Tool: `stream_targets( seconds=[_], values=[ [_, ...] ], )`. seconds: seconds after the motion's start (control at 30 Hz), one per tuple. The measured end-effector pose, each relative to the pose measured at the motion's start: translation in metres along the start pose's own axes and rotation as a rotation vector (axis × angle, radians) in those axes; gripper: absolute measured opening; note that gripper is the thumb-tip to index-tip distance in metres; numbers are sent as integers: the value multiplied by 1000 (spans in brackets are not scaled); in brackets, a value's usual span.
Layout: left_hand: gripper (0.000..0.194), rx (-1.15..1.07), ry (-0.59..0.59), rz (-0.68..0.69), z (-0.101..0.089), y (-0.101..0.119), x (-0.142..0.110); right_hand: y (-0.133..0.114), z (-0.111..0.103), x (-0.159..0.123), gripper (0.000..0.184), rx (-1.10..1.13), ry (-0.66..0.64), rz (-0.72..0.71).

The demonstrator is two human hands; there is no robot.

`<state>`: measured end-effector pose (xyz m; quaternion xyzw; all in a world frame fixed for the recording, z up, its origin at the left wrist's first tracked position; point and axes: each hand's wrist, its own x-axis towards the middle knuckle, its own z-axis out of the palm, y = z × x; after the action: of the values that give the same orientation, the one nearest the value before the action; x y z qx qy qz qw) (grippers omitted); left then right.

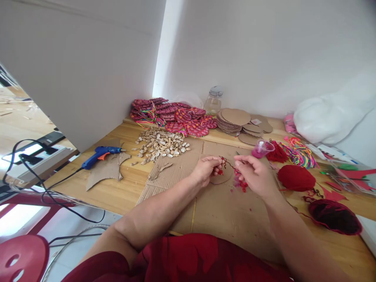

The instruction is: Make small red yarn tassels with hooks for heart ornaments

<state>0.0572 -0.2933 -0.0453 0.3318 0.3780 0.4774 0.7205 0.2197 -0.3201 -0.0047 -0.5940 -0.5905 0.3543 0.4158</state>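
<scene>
two hands in the head view, both pinching. left hand (pixel 206 170): thumb and forefinger closed on a dark red strand (pixel 228 162), other fingers curled. right hand (pixel 256 174): thumb and fingers pinched on the same strand, which sags slightly between them. thin dark tip at the right fingertips, too small to identify.

strand is above a cardboard disc (pixel 222 179) on the cardboard sheet (pixel 232 213); left hand hides part of the disc. red and pink bits (pixel 243 185) by the right hand, partly covered by it.

clutter, right side: cup with pink contents (pixel 262 149) just beyond the right hand, then red tassels (pixel 277 153), multicoloured cords (pixel 300 152), red yarn ball (pixel 296 178), dark red bowl-shaped piece (pixel 335 217), nearer the body.

far side: clear bottle (pixel 214 102) behind stacked discs (pixel 232 120), patterned red pieces (pixel 176 114) left of them.

left side: peanut shells (pixel 164 145) partly on the sheet; blue glue gun (pixel 100 155) over a torn scrap (pixel 106 172), well apart from both hands.
</scene>
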Motion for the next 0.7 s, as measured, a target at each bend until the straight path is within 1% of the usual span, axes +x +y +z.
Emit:
stream_targets(
  seconds=[0.07,0.13,0.17,0.23,0.37,0.47,0.57,0.7],
  values=[
    [22,55,1,35,1,0,-2,-3,2,1,30,-177,59,-123],
    [23,107,-3,84,2,1,-3,-5,4,3,26,-261,79,-217],
    [23,128,-10,111,3,2,-4,-5,6,4,24,-273,69,-236],
    [24,160,-25,151,3,3,-5,-4,10,9,22,-258,23,-206],
    [25,181,-33,176,2,7,-5,-3,13,19,17,-166,-65,-71],
    [25,178,-29,173,2,9,-5,-6,14,24,14,-121,-87,-45],
    [24,173,-15,152,2,10,-5,-8,17,26,17,-101,-107,-35],
    [22,185,-1,124,2,10,-5,0,24,26,23,-25,-91,13]
  ],
)
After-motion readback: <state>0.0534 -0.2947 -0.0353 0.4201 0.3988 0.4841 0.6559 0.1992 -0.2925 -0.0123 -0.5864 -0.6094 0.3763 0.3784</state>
